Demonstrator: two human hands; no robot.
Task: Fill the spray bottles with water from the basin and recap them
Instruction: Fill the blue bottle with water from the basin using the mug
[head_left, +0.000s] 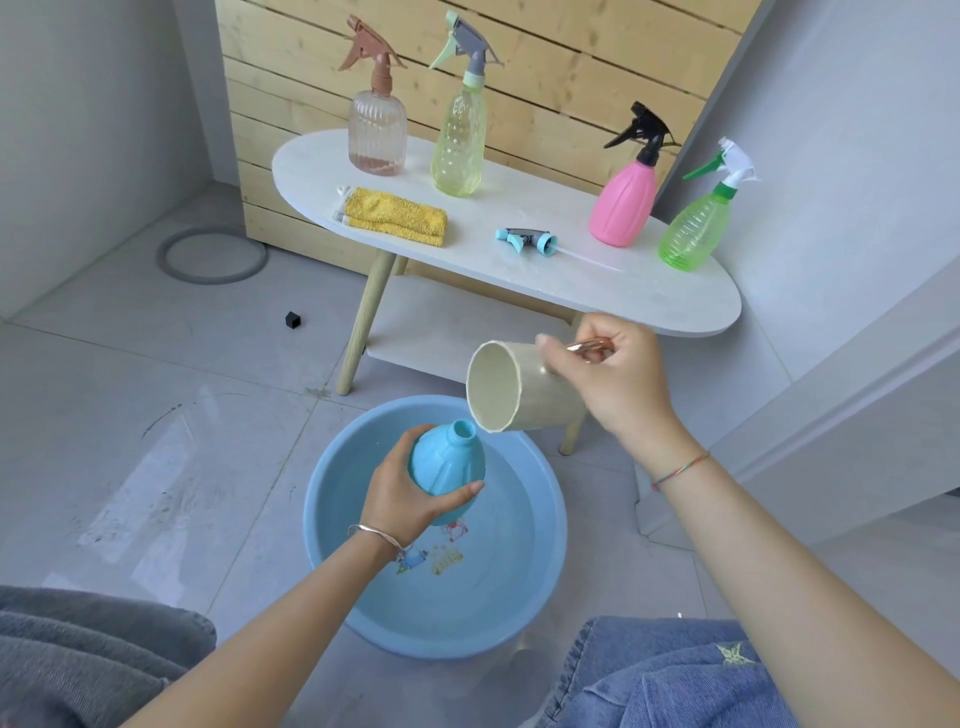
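Left hand (415, 499) is gripping the uncapped blue bottle (447, 462), fingers and thumb wrapping round its belly, and is holding it tilted above the basin with the open neck pointing up. Right hand (608, 384) is clamping the metal handle of the beige cup (519, 389), holding it tipped on its side so that its mouth is facing the bottle's neck, close but not touching.

Beyond them the white oval desk (649, 291) is standing against a wooden slat panel. The blue basin (332, 519) is sitting on the floor tiles before it, holding water. Four capped spray bottles are standing on the desk: clear ribbed (376, 130), yellow-green (460, 140), pink (623, 202) and green (693, 228). A folded yellow cloth (397, 215) is lying near the front edge. The blue spray head (530, 240) is lying on its side between the cloth and the pink bottle.
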